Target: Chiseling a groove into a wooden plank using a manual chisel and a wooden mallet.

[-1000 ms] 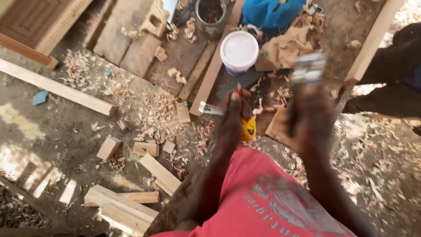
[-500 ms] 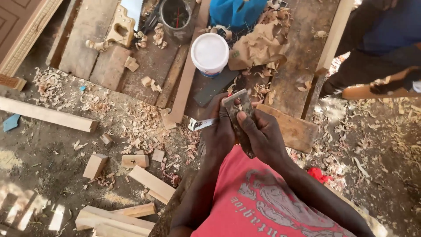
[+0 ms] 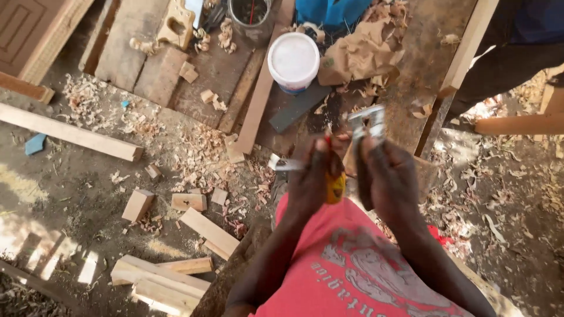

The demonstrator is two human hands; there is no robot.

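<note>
A: L hand [image 3: 314, 176]?
B: Clenched on yellow-handled utility knife [image 3: 335, 186], centre, blade left.
A: R hand [image 3: 385, 179]?
B: Grasps small shiny metal plate [image 3: 367, 122], raised just right of knife.
A: Beyond?
B: White round plastic tub [image 3: 293, 60], far, on boards.

The left hand [image 3: 314, 179] and the right hand [image 3: 385, 176] are side by side, a little apart. A metal piece [image 3: 367, 122] stands up from the right hand. A lidded bucket [image 3: 293, 60] is ahead of the left hand, and crumpled paper [image 3: 358, 53] lies just right of it. Wood offcuts [image 3: 188, 202] lie on the ground to the left of the left hand.
</note>
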